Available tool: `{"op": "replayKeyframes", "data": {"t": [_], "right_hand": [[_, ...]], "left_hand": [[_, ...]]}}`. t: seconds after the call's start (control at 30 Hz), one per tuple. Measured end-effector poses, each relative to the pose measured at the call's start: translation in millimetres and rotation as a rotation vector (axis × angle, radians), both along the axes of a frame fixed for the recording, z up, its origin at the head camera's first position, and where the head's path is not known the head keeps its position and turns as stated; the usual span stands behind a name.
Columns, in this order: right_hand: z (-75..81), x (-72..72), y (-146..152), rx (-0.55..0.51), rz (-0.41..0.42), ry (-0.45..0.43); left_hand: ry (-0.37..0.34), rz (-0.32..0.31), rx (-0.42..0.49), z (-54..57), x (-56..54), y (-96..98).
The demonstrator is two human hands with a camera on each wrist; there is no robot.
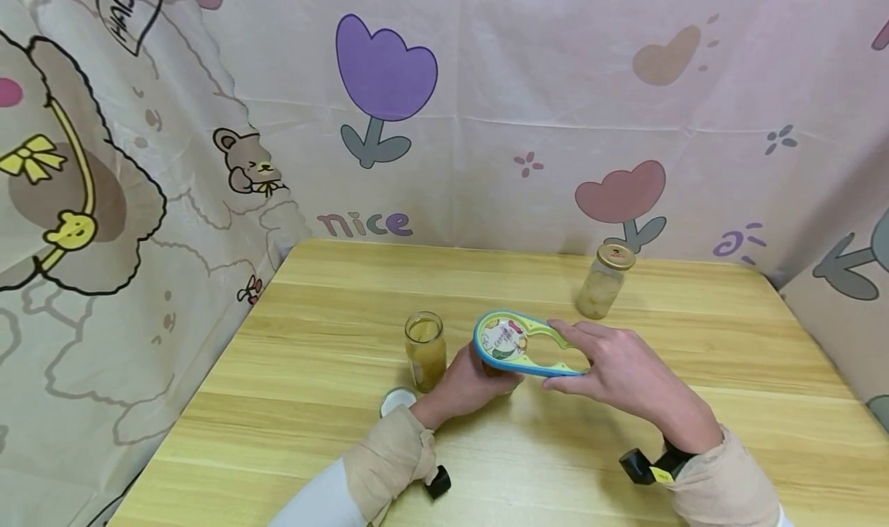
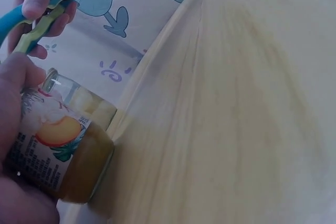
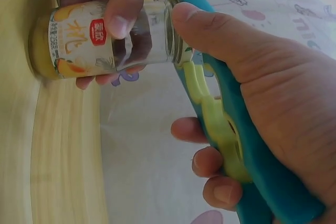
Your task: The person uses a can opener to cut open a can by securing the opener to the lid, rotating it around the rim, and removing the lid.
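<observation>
My left hand [image 1: 472, 388] grips a labelled glass jar [image 3: 79, 40] with a peach printed on it and amber contents. In the left wrist view the jar's label [image 2: 52, 135] faces the camera. My right hand [image 1: 625, 373] holds a blue and green jar opener [image 1: 539, 366] by its handles, thumb on one side and fingers on the other. The opener's wide end sits over the top of the jar. A round white face with printed fruit [image 1: 503, 339] shows inside that end. In the head view, my left hand and the opener hide most of the jar.
Just left of the gripped jar stands a lidless glass jar [image 1: 426, 351] with yellow contents. A round white lid [image 1: 399, 401] lies by my left wrist. Farther back on the right is a jar with a gold lid [image 1: 615, 256]. Patterned cloth [image 1: 486, 187] hangs behind the wooden table [image 1: 333, 295].
</observation>
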State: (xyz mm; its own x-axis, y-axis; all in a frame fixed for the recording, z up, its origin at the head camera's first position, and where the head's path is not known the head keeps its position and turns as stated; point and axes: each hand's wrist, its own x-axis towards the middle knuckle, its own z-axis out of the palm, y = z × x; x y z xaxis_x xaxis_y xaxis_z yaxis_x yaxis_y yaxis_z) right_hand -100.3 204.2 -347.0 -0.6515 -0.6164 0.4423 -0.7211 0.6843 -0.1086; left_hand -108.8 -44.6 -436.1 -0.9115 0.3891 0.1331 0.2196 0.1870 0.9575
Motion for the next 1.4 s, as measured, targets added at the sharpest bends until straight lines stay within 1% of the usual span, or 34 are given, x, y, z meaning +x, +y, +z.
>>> {"op": "replayKeyframes", "data": {"t": [0.1,0.27,0.6,0.73,1.0,1.4], "right_hand": [[-2.4,-2.5,2.5,-0.015,0.021,0.018],[-3.1,-4.5,4.3,-0.017,0.031,0.014],[-1.2,-4.1,4.8,0.031,0.015,-0.06],[-0.9,-3.9,4.8,0.037,0.01,-0.08],[0.0,-6.3,6.4,0.019,0.028,-0.124],[-1.7,-9.2,8.4,-0.005,0.064,-0.144]], "left_hand": [[-0.009,-0.003,-0.005,-0.6,1.1,-0.1],[-0.013,0.0,0.003,-0.8,1.6,-0.1],[-0.024,-0.036,0.038,0.1,-0.1,-0.2],[-0.024,-0.039,0.029,-1.1,-1.2,-0.3],[-0.047,-0.067,0.038,-0.7,-2.4,-1.0],[-0.05,-0.094,0.061,-1.1,-1.0,-2.2]]}}
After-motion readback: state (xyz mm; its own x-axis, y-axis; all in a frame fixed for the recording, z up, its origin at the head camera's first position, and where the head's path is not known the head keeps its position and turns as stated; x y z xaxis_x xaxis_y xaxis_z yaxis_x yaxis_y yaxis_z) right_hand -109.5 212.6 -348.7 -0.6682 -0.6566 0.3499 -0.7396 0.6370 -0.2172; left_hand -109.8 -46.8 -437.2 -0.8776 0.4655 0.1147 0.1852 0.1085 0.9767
